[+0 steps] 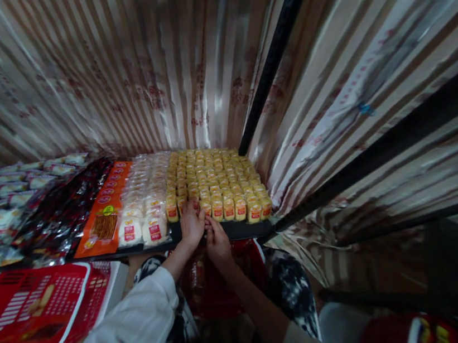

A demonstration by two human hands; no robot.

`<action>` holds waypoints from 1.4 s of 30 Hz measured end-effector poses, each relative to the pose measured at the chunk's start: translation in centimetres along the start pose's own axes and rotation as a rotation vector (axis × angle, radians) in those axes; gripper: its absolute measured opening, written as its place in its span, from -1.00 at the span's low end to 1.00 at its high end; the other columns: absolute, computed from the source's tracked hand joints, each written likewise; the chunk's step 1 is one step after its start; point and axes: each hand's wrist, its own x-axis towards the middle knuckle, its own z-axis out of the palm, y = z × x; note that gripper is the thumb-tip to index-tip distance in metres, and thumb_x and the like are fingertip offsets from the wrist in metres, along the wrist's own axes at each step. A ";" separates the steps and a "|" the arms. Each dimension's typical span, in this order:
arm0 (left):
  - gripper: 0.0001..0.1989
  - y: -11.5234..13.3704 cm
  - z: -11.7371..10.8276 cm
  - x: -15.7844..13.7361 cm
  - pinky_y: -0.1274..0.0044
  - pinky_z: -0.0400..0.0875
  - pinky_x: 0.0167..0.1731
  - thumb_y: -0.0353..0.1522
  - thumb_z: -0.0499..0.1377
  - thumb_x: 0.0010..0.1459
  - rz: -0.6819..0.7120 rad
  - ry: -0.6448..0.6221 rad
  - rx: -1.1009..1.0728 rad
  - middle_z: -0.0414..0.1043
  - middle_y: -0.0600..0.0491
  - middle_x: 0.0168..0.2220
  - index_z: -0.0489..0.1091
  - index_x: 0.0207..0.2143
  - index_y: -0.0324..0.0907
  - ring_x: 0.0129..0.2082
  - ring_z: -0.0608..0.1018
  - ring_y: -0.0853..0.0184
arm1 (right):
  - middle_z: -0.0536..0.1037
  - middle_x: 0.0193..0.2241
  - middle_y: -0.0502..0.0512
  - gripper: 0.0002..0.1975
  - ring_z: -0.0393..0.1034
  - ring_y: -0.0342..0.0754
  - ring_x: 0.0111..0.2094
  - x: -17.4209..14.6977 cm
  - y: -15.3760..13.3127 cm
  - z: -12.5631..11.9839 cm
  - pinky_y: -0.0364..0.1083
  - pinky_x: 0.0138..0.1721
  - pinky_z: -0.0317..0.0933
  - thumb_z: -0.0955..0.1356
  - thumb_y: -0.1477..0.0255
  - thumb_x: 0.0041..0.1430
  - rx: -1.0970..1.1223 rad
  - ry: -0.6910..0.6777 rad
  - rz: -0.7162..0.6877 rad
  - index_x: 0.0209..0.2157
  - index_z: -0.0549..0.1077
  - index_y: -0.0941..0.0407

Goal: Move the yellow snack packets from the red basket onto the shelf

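Many small yellow wrapped snack packets [228, 207], each with an orange-red label, stand in tight rows on a dark shelf [237, 230]. My left hand [193, 226] reaches to the front row, its fingers and thumb closed about one packet that they mostly cover. Just right of it and lower, my right hand [218, 245] is at the shelf's front edge, fingertips drawn together and close to my left thumb. Whatever is between the right fingertips is hidden. White wrapped packets [154, 226] with red labels stand left of the yellow ones.
An orange snack bag [103, 224], dark shiny packs [64, 215] and pale packets [3, 223] fill the shelf's left. Below lies a red printed package [33, 321]. Black metal posts [277, 58] cross at right, before a striped plastic sheet [180, 59].
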 end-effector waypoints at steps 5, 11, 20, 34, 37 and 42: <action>-0.81 -1.0 0.1 -0.4 0.48 0.37 -0.25 -0.39 0.09 0.12 0.022 0.021 -0.029 0.40 -0.01 -0.28 0.30 -0.18 -0.23 -0.32 0.47 0.33 | 0.45 -0.14 0.23 -0.56 0.43 -0.06 -0.22 0.3 -0.3 -0.5 -0.03 -0.16 0.36 0.11 0.52 0.14 -0.009 0.039 0.011 0.05 0.30 0.12; -0.92 -0.7 0.0 -0.5 0.51 0.32 -0.31 -0.37 0.08 0.13 0.015 -0.025 0.085 0.41 0.05 -0.40 0.32 -0.38 -0.19 -0.37 0.46 0.33 | 0.42 -0.21 0.23 -0.60 0.39 -0.05 -0.24 1.2 -0.1 -1.6 0.01 -0.10 0.30 0.09 0.53 0.16 -0.136 0.146 -0.020 -0.02 0.34 0.17; -0.92 -0.8 1.0 0.2 0.55 0.33 -0.43 -0.38 0.04 0.14 -0.092 -0.077 -0.076 0.36 0.12 -0.55 0.29 -0.39 -0.19 -0.51 0.47 0.37 | 0.35 -0.16 0.25 -0.53 0.31 -0.01 -0.17 1.9 0.7 -1.6 0.05 -0.02 0.24 0.10 0.60 0.08 -0.160 0.057 -0.027 0.04 0.27 0.19; -0.78 -0.6 -0.1 -1.9 0.58 0.36 -0.35 -0.41 0.02 0.16 -0.068 -0.023 -0.060 0.45 0.05 -0.37 0.33 -0.13 -0.23 -0.44 0.49 0.42 | 0.43 -0.19 0.19 -0.62 0.37 -0.07 -0.23 -0.3 0.4 -2.8 -0.04 -0.09 0.28 0.11 0.51 0.17 -0.111 -0.026 -0.130 -0.01 0.34 0.16; -0.80 -1.0 -0.4 -4.3 0.58 0.35 -0.29 -0.39 0.00 0.18 -0.035 0.032 -0.035 0.46 0.02 -0.32 0.35 -0.18 -0.22 -0.37 0.49 0.40 | 0.47 -0.21 0.17 -0.66 0.38 -0.06 -0.19 -2.7 0.6 -2.7 -0.06 -0.10 0.28 0.12 0.47 0.21 -0.104 -0.107 -0.081 -0.06 0.37 0.14; -0.80 -3.5 0.8 -10.4 0.52 0.35 -0.16 -0.40 0.00 0.18 -0.135 -0.175 0.087 0.49 0.01 -0.25 0.39 -0.23 -0.17 -0.21 0.51 0.34 | 0.55 -0.32 0.11 -0.81 0.43 -0.03 -0.28 -6.8 2.9 -1.1 -0.08 -0.21 0.30 0.24 0.48 0.13 -0.128 -0.306 0.177 -0.27 0.46 0.10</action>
